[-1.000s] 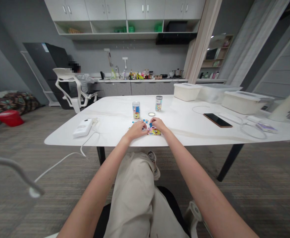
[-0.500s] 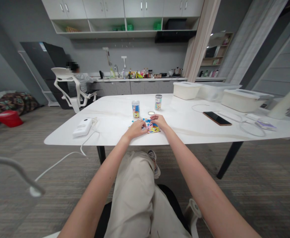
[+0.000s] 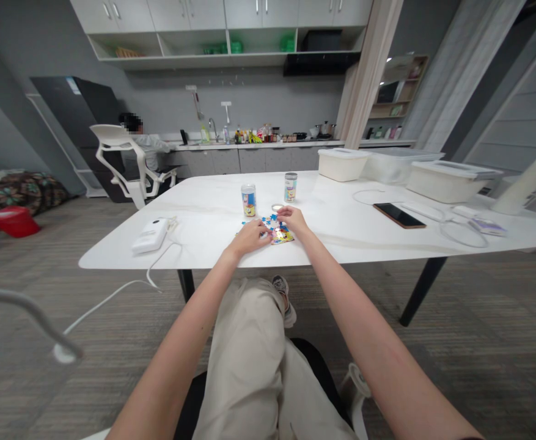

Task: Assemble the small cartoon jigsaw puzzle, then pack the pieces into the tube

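A partly joined jigsaw puzzle [image 3: 282,234] with a bright cartoon picture lies near the table's front edge. Loose blue puzzle pieces [image 3: 272,219] are spread along its far side. At the puzzle's left edge rests my left hand [image 3: 249,238], fingers bent and thumb apart, with nothing visible held. My right hand [image 3: 295,220] is over the puzzle's far right, its fingertips pinched at a small blue puzzle piece [image 3: 274,208], partly hidden. Just beyond are a round lid [image 3: 277,206], a clear cartoon-printed can [image 3: 248,200] and a second can [image 3: 290,187] with a dark lid.
On the white table [image 3: 203,208], a white power strip [image 3: 151,235] with cables lies left. To the right are a phone [image 3: 398,216], cables, a white bottle [image 3: 528,183] and lidded storage boxes [image 3: 448,180]. A person [image 3: 146,150] sits at the kitchen counter behind a white chair.
The view has shifted slightly. My right fingers have drawn together, with a blue piece now showing at their tips. My left hand stays at the puzzle's left edge.
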Action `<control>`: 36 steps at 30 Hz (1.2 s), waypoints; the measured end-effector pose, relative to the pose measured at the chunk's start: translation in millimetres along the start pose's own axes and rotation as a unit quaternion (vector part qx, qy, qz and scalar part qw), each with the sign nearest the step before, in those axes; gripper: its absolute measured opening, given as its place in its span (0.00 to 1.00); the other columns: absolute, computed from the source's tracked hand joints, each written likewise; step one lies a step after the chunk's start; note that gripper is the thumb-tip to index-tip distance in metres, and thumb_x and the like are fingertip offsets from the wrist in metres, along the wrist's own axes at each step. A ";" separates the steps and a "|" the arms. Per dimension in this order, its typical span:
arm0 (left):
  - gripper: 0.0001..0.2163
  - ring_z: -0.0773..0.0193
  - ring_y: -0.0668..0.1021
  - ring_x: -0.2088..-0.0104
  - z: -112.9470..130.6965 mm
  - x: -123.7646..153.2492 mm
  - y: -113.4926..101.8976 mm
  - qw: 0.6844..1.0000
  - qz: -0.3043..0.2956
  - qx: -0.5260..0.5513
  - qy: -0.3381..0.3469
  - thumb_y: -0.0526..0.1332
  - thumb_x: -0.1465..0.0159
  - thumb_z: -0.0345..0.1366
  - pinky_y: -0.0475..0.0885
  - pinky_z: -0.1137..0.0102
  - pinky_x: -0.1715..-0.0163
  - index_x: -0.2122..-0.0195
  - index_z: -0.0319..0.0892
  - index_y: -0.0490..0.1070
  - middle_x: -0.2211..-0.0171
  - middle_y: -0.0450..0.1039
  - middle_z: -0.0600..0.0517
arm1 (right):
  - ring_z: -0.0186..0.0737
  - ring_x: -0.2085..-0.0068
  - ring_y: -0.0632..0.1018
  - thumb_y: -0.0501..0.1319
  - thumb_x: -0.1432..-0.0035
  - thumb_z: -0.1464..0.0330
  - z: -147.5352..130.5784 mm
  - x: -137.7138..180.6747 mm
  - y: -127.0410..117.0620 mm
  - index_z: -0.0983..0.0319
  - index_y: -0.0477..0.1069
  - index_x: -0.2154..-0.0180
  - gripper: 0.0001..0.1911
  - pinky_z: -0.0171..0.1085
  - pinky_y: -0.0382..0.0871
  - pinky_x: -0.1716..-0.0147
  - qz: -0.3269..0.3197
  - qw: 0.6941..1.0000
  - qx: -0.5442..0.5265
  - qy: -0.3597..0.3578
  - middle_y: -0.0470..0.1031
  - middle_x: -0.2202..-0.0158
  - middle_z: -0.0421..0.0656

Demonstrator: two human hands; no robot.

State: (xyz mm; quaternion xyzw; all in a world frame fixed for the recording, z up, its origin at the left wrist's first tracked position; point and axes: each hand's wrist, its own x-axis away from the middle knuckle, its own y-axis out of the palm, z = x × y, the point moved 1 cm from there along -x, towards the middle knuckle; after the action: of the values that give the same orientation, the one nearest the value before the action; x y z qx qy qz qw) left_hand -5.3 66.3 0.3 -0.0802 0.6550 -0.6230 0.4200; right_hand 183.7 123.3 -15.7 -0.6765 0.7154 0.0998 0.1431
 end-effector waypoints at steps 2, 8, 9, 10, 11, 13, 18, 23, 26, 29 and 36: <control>0.12 0.57 0.75 0.60 -0.7 0.0 0.7 1.000 0.005 0.002 0.000 0.58 0.36 0.40 0.70 0.64 0.55 0.59 0.41 0.79 0.62 0.74 0.45 | 0.38 0.68 0.78 0.68 0.62 0.76 -2.1 0.8 0.1 0.62 0.70 0.72 0.12 0.40 0.74 0.60 0.000 1.000 -0.021 -0.002 0.76 0.74 0.39; 0.11 0.58 0.75 0.61 -2.2 0.0 1.7 0.999 0.026 0.013 -0.034 0.55 0.34 0.38 0.70 0.64 0.56 0.58 0.40 0.73 0.62 0.73 0.46 | 0.38 0.65 0.79 0.65 0.62 0.78 -9.6 8.1 2.5 0.62 0.70 0.70 0.13 0.38 0.73 0.62 -0.030 0.998 -0.053 0.007 0.78 0.72 0.40; 0.11 0.58 0.75 0.61 -2.2 -0.1 1.4 0.998 0.035 0.010 -0.044 0.55 0.34 0.38 0.70 0.64 0.56 0.57 0.39 0.72 0.62 0.73 0.46 | 0.38 0.65 0.79 0.65 0.63 0.79 -10.9 9.4 3.4 0.62 0.70 0.70 0.14 0.37 0.73 0.63 -0.043 0.997 -0.058 0.009 0.78 0.71 0.40; 0.11 0.58 0.75 0.60 -2.1 -0.1 1.0 0.998 0.044 0.005 -0.053 0.54 0.33 0.37 0.70 0.63 0.55 0.57 0.38 0.71 0.61 0.73 0.45 | 0.38 0.65 0.79 0.64 0.63 0.79 -12.2 10.8 4.4 0.62 0.70 0.70 0.14 0.37 0.73 0.63 -0.055 0.997 -0.061 0.009 0.79 0.71 0.40; 0.11 0.57 0.75 0.59 -1.9 -0.2 0.3 0.997 0.053 -0.002 -0.062 0.53 0.33 0.36 0.70 0.63 0.54 0.56 0.38 0.71 0.61 0.73 0.45 | 0.38 0.65 0.79 0.64 0.62 0.79 -13.4 12.0 5.4 0.62 0.70 0.70 0.13 0.37 0.73 0.63 -0.065 0.996 -0.061 0.009 0.79 0.71 0.41; 0.11 0.56 0.75 0.57 -1.1 -0.1 -1.4 0.994 0.070 -0.017 -0.078 0.53 0.32 0.36 0.69 0.62 0.53 0.55 0.37 0.70 0.60 0.73 0.43 | 0.38 0.65 0.80 0.64 0.61 0.78 -15.6 14.4 7.3 0.62 0.70 0.70 0.12 0.37 0.72 0.62 -0.080 0.995 -0.054 0.006 0.80 0.70 0.41; 0.12 0.56 0.75 0.57 0.7 0.2 -4.3 0.994 0.062 -0.039 -0.081 0.54 0.32 0.38 0.69 0.62 0.53 0.56 0.39 0.73 0.60 0.73 0.44 | 0.38 0.66 0.80 0.66 0.61 0.75 -18.5 18.8 11.1 0.63 0.71 0.70 0.11 0.37 0.73 0.61 -0.110 0.994 -0.022 0.003 0.80 0.70 0.41; 0.10 0.56 0.76 0.59 -0.9 1.0 -2.0 0.997 0.033 -0.041 -0.065 0.59 0.37 0.39 0.70 0.64 0.56 0.64 0.41 0.76 0.63 0.74 0.46 | 0.36 0.67 0.79 0.67 0.60 0.74 -18.0 18.2 11.7 0.63 0.71 0.71 0.09 0.35 0.73 0.62 -0.103 0.995 -0.003 -0.001 0.78 0.72 0.40; 0.08 0.55 0.77 0.58 -2.2 2.3 -1.1 0.997 0.028 -0.028 -0.061 0.60 0.42 0.35 0.71 0.63 0.56 0.64 0.41 0.77 0.63 0.76 0.46 | 0.35 0.69 0.78 0.67 0.59 0.75 -16.3 16.3 10.4 0.63 0.71 0.72 0.09 0.36 0.74 0.62 -0.077 0.997 0.002 -0.006 0.76 0.73 0.39; 0.08 0.56 0.77 0.59 -3.5 2.4 -1.4 0.998 0.021 -0.013 -0.055 0.58 0.42 0.31 0.71 0.64 0.56 0.64 0.42 0.76 0.63 0.77 0.47 | 0.34 0.69 0.78 0.66 0.59 0.77 -13.6 13.9 9.2 0.63 0.71 0.72 0.09 0.37 0.74 0.61 -0.056 0.998 0.006 -0.002 0.76 0.73 0.38; 0.08 0.56 0.77 0.58 -4.0 0.5 -7.2 0.990 0.064 -0.009 -0.124 0.54 0.35 0.31 0.69 0.62 0.56 0.60 0.42 0.73 0.61 0.78 0.47 | 0.36 0.67 0.78 0.66 0.58 0.76 -7.9 9.3 8.2 0.63 0.72 0.71 0.08 0.39 0.75 0.58 -0.051 0.998 0.023 0.000 0.76 0.73 0.39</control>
State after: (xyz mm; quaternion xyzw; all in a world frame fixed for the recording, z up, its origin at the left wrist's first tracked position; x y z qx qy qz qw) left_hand -11.2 67.5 5.9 -0.1186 0.6070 -0.5741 0.5365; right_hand 174.5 112.4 -11.9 -0.7083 0.6824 0.0763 0.1637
